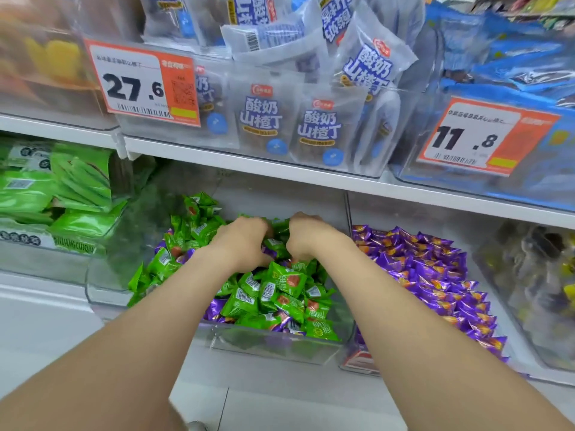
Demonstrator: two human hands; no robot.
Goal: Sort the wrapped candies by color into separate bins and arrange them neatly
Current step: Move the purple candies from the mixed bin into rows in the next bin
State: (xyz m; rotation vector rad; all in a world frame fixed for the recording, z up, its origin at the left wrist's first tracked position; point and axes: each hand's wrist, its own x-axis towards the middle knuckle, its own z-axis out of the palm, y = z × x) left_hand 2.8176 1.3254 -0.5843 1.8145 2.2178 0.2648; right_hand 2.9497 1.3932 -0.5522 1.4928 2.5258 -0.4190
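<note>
Now: nearest us, the clear hard-walled bin [273, 346]. In it, green candies [286, 284], glossy crinkled pillow packs, lie heaped over stray purple candies [214, 307]. Mid-heap, our left hand [242, 241] and right hand [306, 237] sit close together, each clenched round green candies. The right bin [357, 363], full of purple, lies just beside the right hand and runs lengthwise away from us. We judge that hand nearer for strays.

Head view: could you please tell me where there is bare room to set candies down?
Bare: the back of the purple-candy bin, under the upper shelf, and the white ledge front-left of the green candies. Crowded: the middle bin, heaped, with left hand and right hand gripping candies.
</note>
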